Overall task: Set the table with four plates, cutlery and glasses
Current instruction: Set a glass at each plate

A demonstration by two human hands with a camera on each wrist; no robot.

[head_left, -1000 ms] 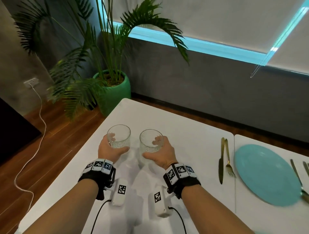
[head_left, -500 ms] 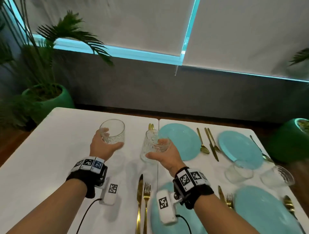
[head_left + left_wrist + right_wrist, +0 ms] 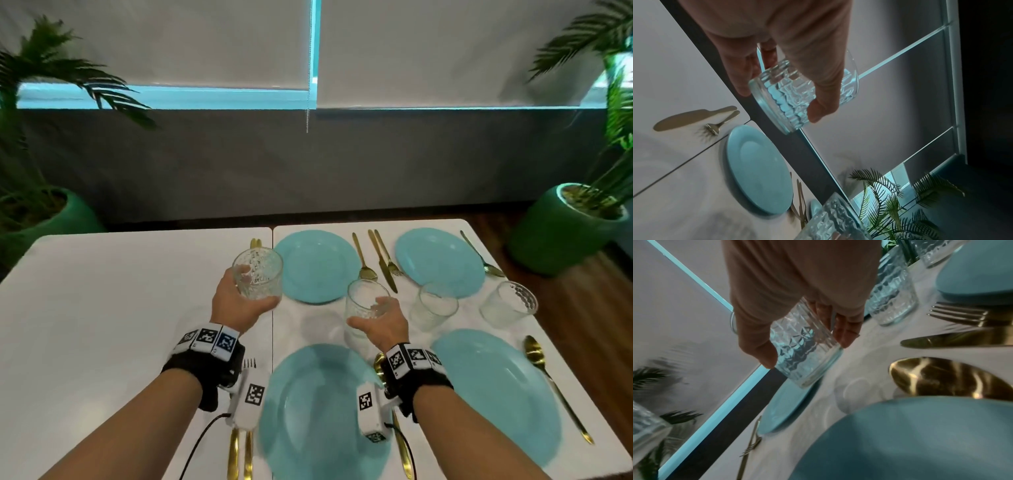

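Note:
My left hand [image 3: 236, 301] grips a clear patterned glass [image 3: 258, 274] above the white table [image 3: 102, 308], just left of the far-left blue plate [image 3: 317, 265]. The left wrist view shows the thumb and fingers [image 3: 824, 97] wrapped round that glass [image 3: 795, 99]. My right hand [image 3: 380, 320] holds a second glass [image 3: 364, 301] in the air over the gap between the near-left plate [image 3: 318, 411] and the far-left plate; its fingers [image 3: 846, 331] curl round the glass [image 3: 807, 352]. Gold cutlery [image 3: 383, 260] lies beside each plate. Two more glasses [image 3: 433, 305] [image 3: 507, 303] stand on the table to the right.
Further blue plates lie at far right [image 3: 440, 262] and near right [image 3: 496, 394]. Green pots with palms stand on the floor at left [image 3: 44, 219] and right [image 3: 565, 226]. A grey wall and window blinds run behind the table. The table's left half is bare white.
Both hands have carried their glasses to the right, from the bare left half of the table to the set places. The view has swung right with them.

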